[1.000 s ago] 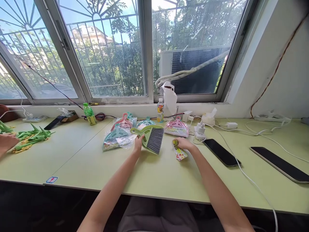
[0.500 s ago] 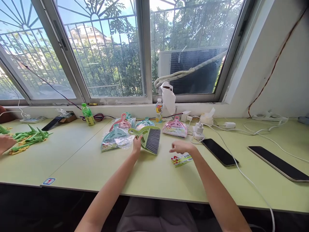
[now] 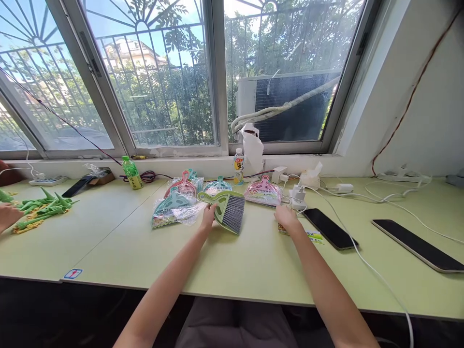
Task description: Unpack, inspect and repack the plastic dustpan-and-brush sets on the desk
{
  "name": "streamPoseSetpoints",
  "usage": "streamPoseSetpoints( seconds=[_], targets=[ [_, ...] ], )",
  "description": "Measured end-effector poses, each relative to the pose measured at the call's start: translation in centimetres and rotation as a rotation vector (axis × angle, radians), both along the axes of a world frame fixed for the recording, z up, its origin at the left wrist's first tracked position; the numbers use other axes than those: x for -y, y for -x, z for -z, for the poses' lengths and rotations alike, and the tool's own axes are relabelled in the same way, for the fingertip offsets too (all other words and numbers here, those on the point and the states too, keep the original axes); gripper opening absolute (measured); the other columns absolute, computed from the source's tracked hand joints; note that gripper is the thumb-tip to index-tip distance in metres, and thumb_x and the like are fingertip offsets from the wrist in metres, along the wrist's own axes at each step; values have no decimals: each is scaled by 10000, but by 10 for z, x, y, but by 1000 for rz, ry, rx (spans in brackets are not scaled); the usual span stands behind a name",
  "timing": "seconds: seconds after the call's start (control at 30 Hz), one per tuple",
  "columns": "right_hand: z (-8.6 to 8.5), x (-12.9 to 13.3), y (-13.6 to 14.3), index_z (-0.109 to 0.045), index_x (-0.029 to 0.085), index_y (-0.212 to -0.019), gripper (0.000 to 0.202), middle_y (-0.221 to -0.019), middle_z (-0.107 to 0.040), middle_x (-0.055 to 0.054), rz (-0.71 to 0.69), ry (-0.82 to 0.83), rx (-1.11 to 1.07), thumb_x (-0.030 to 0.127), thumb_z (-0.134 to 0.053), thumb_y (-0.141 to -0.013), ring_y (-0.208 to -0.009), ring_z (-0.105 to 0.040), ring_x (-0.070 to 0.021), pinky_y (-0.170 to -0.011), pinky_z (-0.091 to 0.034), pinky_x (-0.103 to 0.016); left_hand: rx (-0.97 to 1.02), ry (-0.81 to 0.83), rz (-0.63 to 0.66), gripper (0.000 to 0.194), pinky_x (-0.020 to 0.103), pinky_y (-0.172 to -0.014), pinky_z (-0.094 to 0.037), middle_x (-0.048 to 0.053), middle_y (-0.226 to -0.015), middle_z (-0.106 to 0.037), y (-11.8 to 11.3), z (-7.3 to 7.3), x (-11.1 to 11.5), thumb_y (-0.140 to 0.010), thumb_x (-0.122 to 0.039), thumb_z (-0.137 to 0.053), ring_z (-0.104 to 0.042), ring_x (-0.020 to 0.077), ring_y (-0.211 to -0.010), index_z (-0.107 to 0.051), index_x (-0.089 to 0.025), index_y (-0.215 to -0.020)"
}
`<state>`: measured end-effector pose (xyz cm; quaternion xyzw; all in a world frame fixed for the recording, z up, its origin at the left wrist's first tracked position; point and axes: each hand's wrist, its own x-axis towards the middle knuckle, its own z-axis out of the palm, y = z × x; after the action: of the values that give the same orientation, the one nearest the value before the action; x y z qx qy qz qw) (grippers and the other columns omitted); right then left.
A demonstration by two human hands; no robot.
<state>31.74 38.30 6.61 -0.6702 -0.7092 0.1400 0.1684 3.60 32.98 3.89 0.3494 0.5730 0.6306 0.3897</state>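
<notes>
My left hand is closed on a green dustpan and brush set, held tilted with its grey bristles facing right. Partly under my right hand lies a printed card on the table. The fingers of that hand point away and are mostly hidden, so its grip cannot be made out. Just left of the green set is a teal dustpan set with loose clear plastic beside it. A wrapped pink set rests behind, between my hands.
Wrapped sets and a yellow-labelled bottle stand toward the window. A green bottle, phone, tablet, white charger and cables surround the work area. Another person's hand is near green items.
My right hand has moved right, and the card has shifted right with it. My left hand and the green set have moved slightly right.
</notes>
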Motion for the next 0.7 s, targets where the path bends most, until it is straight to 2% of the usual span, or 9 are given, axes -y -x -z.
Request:
streamPoseSetpoints(
  seconds=[0.07,0.17,0.23,0.33,0.43,0.53,0.7],
  targets=[
    [1,4,13,-692,110,-1041,230,-1034,-705,-243,-34,-67,65,205,-531,-907,-1028,-679,-346,-846,-488,-422,-53,-56,61,300,304,-669,-491,60,-802,-706,-1,3,-1,-719,-437,-630,-662,217,-769,-609,-181,-874],
    [4,22,49,-630,197,-1165,327,-967,-729,-137,-130,-235,59,346,-391,-998,-942,-696,-272,-782,-459,-328,-131,-148,148,330,309,-699,-481,69,-784,-697,-3,8,-3,-690,-479,-646,-650,222,-775,-624,-165,-788],
    [7,39,73,-623,237,-1172,343,-917,-737,-93,-256,-270,19,412,-383,-1002,-894,-699,-247,-745,-433,-296,-173,-159,191,354,306,-676,-466,65,-755,-687,-6,11,-2,-672,-502,-658,-631,214,-735,-634,-158,-749],
    [11,59,95,-634,240,-1186,378,-936,-741,-102,-399,-261,65,485,-452,-964,-898,-696,-260,-712,-411,-292,-191,-136,295,385,300,-666,-452,63,-746,-683,-14,12,2,-665,-522,-669,-614,208,-721,-658,-147,-750],
    [10,66,98,-664,224,-1130,384,-917,-741,-111,-359,-246,84,500,-470,-947,-886,-693,-263,-696,-400,-293,-179,-124,400,422,300,-692,-453,70,-787,-691,-21,10,8,-676,-542,-674,-613,211,-754,-680,-137,-796],
    [6,64,94,-703,230,-1041,360,-924,-745,-95,-301,-219,47,513,-530,-902,-906,-684,-259,-693,-393,-288,-218,-129,439,460,301,-728,-450,69,-812,-684,-25,7,12,-692,-577,-679,-608,213,-794,-684,-133,-809],
    [3,57,92,-749,231,-869,258,-824,-744,-45,-275,-184,-45,444,-620,-799,-811,-664,-205,-643,-345,-267,-247,-75,581,536,318,-791,-438,61,-829,-670,-22,1,15,-731,-626,-664,-593,217,-851,-674,-113,-884]
  ],
)
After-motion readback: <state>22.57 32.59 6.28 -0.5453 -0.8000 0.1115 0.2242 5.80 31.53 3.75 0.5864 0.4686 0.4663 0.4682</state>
